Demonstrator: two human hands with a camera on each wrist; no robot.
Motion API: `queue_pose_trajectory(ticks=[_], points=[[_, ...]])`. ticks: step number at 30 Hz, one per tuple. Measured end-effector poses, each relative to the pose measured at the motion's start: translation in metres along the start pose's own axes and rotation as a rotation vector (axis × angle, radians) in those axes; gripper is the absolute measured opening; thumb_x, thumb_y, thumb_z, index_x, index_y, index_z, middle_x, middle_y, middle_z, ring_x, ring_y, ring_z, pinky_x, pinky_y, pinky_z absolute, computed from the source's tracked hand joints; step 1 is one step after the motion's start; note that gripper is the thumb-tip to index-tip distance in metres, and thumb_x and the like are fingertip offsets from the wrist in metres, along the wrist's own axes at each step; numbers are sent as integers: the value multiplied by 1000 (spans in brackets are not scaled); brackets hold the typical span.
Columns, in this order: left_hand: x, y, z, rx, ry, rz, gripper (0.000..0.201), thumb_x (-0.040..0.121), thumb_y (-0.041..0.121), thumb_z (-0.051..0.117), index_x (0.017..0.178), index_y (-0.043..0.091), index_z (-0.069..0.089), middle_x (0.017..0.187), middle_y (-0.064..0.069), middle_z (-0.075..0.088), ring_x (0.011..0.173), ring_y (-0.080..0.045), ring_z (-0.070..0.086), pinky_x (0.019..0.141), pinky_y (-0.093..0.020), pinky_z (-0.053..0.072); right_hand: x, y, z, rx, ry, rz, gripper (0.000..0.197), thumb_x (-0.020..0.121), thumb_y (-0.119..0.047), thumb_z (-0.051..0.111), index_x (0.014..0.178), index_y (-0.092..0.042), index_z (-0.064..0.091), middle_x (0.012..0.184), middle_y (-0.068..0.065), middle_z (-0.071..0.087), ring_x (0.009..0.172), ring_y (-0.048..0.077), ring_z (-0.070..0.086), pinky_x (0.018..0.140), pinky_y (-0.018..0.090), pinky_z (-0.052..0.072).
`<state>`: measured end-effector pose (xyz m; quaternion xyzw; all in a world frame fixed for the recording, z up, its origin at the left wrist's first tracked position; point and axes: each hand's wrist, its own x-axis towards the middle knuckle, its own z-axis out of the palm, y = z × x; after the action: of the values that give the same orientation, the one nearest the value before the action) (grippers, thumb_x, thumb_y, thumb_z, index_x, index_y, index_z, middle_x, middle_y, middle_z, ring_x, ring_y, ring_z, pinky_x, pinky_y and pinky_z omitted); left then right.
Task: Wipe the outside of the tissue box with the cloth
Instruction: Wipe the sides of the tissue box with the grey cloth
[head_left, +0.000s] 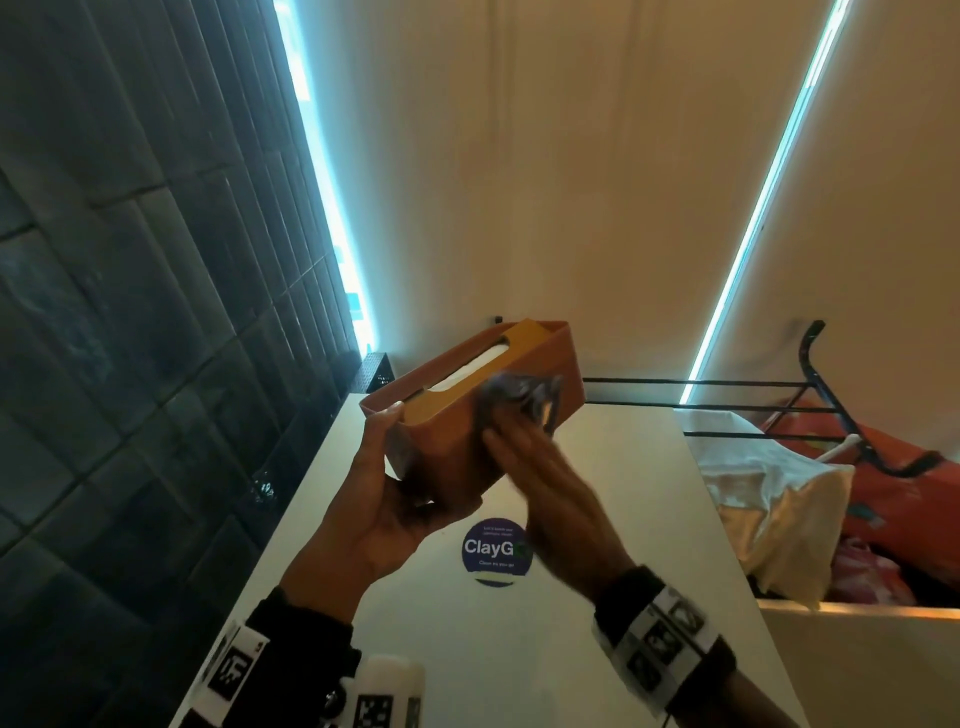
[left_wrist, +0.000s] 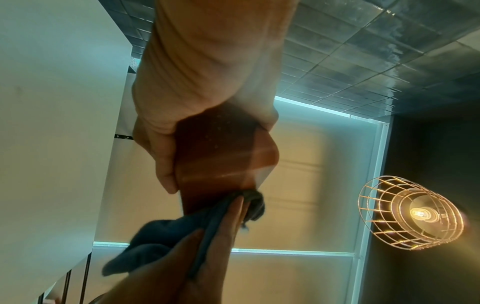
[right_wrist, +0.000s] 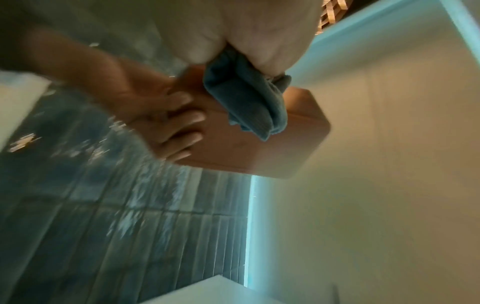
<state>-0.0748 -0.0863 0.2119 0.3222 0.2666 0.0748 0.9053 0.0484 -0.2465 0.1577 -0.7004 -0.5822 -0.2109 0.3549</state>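
Above the white tabletop (head_left: 597, 649), lifted clear of it, sits the orange tissue box (head_left: 457, 415), tilted, white tissue showing in its top slot. Left hand (head_left: 384, 499) holds the box's near end, thumb on top, fingers (right_wrist: 182, 123) curled underneath: grip clamped on the box. Right hand (head_left: 540, 483) presses a blue-grey cloth (head_left: 519, 400) against the box's right side wall, fingers fairly straight over the cloth; blurred. Round ClayGo sticker (head_left: 493, 551) on the tabletop below. Wire-cage lamp (left_wrist: 410, 214) lit overhead. Dark tiled wall (head_left: 130, 312) at left.
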Motion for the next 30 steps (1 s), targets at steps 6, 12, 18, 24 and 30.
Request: queue_pose_trajectory(ticks=[6,12,18,24,30], points=[[-1,-7,3,56,33,51,72,76,60,60,133,18,49,127,-22,63,108,-48,64,77,-59,59,16,25,-1,38,300,381,63,87,22,48,145,-1,42,154,14,36,145,28,32,116,42,32],[1,-18,7,111,54,189,63,80,56,58,134,25,47,126,-15,64,110,-42,64,79,-55,59,8,-5,12,776,437,920,33,105,-7,37,128,-19,58,124,5,66,116,20,62,104,51,47],[0,-33,22,234,117,345,65,83,51,59,139,24,43,127,-10,64,109,-36,66,90,-53,56,25,-12,12,1195,369,1087,49,95,-54,47,123,-15,57,118,16,68,111,38,64,94,58,52],[2,-46,26,332,173,349,86,68,56,75,140,21,44,124,-8,67,107,-33,68,85,-48,60,37,-14,1,1340,233,1066,67,83,-54,66,134,-13,49,125,15,67,108,36,68,94,57,52],[-9,-27,7,201,63,122,82,69,67,58,135,20,47,123,-15,69,107,-38,69,85,-53,58,35,5,-26,1409,29,1009,54,92,-47,57,136,-18,45,127,15,66,113,39,65,97,58,50]])
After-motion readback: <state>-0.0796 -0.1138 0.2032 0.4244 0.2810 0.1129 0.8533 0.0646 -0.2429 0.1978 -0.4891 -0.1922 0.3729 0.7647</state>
